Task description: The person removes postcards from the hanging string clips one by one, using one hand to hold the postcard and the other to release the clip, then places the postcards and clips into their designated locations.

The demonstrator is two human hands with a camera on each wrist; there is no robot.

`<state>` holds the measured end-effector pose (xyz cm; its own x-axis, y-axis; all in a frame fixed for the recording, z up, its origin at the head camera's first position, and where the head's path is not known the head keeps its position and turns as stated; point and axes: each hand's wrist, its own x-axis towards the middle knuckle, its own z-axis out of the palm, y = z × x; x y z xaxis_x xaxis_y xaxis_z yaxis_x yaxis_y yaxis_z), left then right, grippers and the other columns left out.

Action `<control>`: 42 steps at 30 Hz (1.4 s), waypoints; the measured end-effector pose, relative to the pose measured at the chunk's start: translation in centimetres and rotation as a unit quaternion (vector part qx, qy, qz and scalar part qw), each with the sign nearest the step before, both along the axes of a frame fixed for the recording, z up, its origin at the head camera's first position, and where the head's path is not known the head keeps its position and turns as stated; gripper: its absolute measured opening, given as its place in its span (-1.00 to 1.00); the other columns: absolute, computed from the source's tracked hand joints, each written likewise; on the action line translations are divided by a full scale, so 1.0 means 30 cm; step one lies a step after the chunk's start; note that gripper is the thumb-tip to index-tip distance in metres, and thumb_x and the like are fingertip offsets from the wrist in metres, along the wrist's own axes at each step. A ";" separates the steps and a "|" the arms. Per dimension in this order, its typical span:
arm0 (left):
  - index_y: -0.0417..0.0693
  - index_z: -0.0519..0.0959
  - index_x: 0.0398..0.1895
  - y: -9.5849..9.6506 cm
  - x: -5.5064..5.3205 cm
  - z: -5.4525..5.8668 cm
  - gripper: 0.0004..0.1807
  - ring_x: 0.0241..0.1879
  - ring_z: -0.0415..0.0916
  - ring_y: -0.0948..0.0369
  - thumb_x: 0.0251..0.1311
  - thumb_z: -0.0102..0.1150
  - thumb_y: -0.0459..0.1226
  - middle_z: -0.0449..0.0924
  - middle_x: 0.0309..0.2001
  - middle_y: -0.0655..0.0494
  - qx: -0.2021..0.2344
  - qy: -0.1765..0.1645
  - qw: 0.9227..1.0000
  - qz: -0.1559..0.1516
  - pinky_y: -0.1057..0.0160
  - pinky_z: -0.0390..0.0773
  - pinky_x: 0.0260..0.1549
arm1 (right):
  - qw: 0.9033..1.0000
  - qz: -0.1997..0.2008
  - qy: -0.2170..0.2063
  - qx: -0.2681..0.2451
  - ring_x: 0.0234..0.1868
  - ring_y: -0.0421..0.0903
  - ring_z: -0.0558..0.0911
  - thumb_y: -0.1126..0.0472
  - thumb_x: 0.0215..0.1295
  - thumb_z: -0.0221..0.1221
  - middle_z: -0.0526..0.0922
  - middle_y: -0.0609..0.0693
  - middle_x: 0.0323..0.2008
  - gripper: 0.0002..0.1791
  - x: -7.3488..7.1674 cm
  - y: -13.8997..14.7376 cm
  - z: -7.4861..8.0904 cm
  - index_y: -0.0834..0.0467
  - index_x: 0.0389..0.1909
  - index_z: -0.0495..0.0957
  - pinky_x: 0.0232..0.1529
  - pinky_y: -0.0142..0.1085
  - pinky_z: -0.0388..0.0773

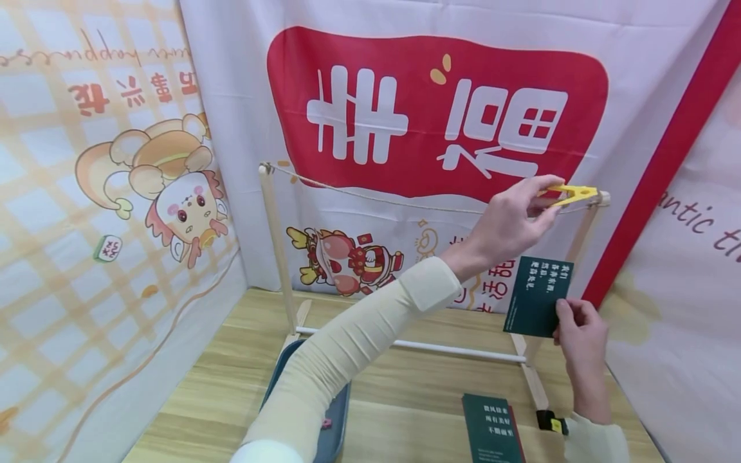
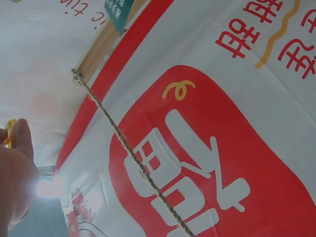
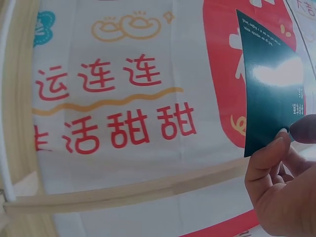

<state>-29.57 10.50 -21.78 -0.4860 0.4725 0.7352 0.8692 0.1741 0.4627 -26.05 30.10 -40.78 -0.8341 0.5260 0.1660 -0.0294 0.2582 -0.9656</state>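
My left hand pinches a yellow clothespin close to the right end of a twine line. In the left wrist view that hand shows at the left edge, with a bit of the clothespin between the fingers. Lower down, my right hand pinches the edge of a dark green card with white writing. The right wrist view shows the card held upright between thumb and fingers, light glaring off its surface.
The twine is tied between two posts of a wooden frame with a white crossbar. More green cards lie on the wooden table. A blue tray sits partly under my left arm. Printed cloth hangs behind.
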 end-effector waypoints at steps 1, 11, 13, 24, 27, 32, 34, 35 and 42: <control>-0.13 0.35 0.27 -0.003 0.005 -0.004 -0.50 0.15 0.54 0.42 0.28 0.20 -0.31 0.51 0.22 0.02 -0.003 0.001 1.000 -0.006 0.65 0.45 0.00 | 1.000 0.001 -0.005 0.007 -0.54 -0.18 0.47 -0.13 0.42 0.06 0.46 -0.10 -0.40 -0.70 0.001 0.000 -0.011 -0.02 -0.05 0.50 -0.53 -0.49 0.53; -0.13 0.36 0.17 -0.088 0.045 -0.068 -0.56 -0.05 0.65 0.43 0.26 0.22 -0.31 0.57 0.15 0.00 -0.037 -0.004 0.999 -0.032 0.62 0.53 -0.14 | 0.997 0.031 -0.039 0.056 -0.54 -0.15 0.47 -0.20 0.43 -0.02 0.45 -0.07 -0.38 -0.52 0.024 -0.020 -0.106 0.11 0.06 0.46 -0.52 -0.40 0.55; -0.13 0.38 0.15 -0.121 0.052 -0.086 -0.58 -0.08 0.66 0.41 0.25 0.23 -0.31 0.59 0.12 -0.01 -0.051 0.007 0.998 -0.027 0.62 0.53 -0.15 | 0.995 0.048 -0.047 0.077 -0.55 -0.15 0.47 -0.19 0.44 -0.03 0.46 -0.07 -0.39 -0.49 0.027 -0.031 -0.127 0.15 0.07 0.46 -0.53 -0.37 0.55; -0.14 0.42 0.17 -0.293 0.089 -0.176 -0.57 -0.32 0.59 0.48 0.26 0.25 -0.27 0.60 0.08 0.06 -0.172 0.044 0.984 0.002 0.67 0.51 -0.23 | 0.973 0.157 -0.098 0.140 -0.57 -0.10 0.49 -0.22 0.47 -0.08 0.47 0.08 -0.39 -0.42 0.057 -0.040 -0.222 0.22 0.11 0.43 -0.57 -0.29 0.55; -0.13 0.42 0.17 -0.331 0.089 -0.197 -0.57 -0.33 0.59 0.46 0.27 0.25 -0.25 0.59 0.07 0.05 -0.173 0.035 0.984 0.006 0.66 0.52 -0.27 | 0.966 0.178 -0.126 0.141 -0.54 -0.09 0.49 -0.26 0.46 -0.09 0.47 0.10 -0.34 -0.39 0.052 -0.048 -0.244 0.21 0.12 0.42 -0.55 -0.28 0.56; -0.13 0.43 0.20 -0.391 0.092 -0.257 -0.56 -0.36 0.61 0.42 0.29 0.23 -0.25 0.62 0.03 0.04 -0.185 0.032 0.982 0.013 0.65 0.51 -0.40 | 0.953 0.210 -0.173 0.134 -0.55 -0.09 0.49 -0.24 0.45 -0.05 0.46 0.05 -0.37 -0.43 0.048 -0.056 -0.283 0.20 0.06 0.42 -0.56 -0.27 0.55; -0.13 0.43 0.20 -0.422 0.100 -0.289 -0.57 -0.34 0.64 0.41 0.30 0.23 -0.25 0.64 0.03 0.04 -0.201 0.039 0.979 0.021 0.66 0.50 -0.40 | 0.949 0.223 -0.184 0.128 -0.57 -0.09 0.49 -0.19 0.46 -0.01 0.46 0.04 -0.40 -0.49 0.053 -0.059 -0.303 0.21 0.02 0.44 -0.58 -0.26 0.54; -0.13 0.44 0.20 -0.439 0.105 -0.305 -0.58 -0.32 0.65 0.41 0.31 0.21 -0.25 0.65 0.03 0.04 -0.210 0.046 0.976 0.026 0.67 0.49 -0.39 | 0.946 0.229 -0.191 0.126 -0.59 -0.09 0.48 -0.17 0.46 0.00 0.46 0.04 -0.41 -0.52 0.056 -0.060 -0.313 0.20 -0.01 0.44 -0.60 -0.25 0.54; -0.12 0.45 0.17 -0.549 0.135 -0.408 -0.61 -0.34 0.63 0.42 0.30 0.20 -0.28 0.68 -0.05 0.07 -0.252 0.043 0.966 0.046 0.67 0.48 -0.38 | 0.923 0.285 -0.225 0.129 -0.68 -0.09 0.46 0.03 0.48 0.03 0.46 0.04 -0.53 -0.71 0.087 -0.056 -0.368 0.21 -0.15 0.43 -0.67 -0.26 0.48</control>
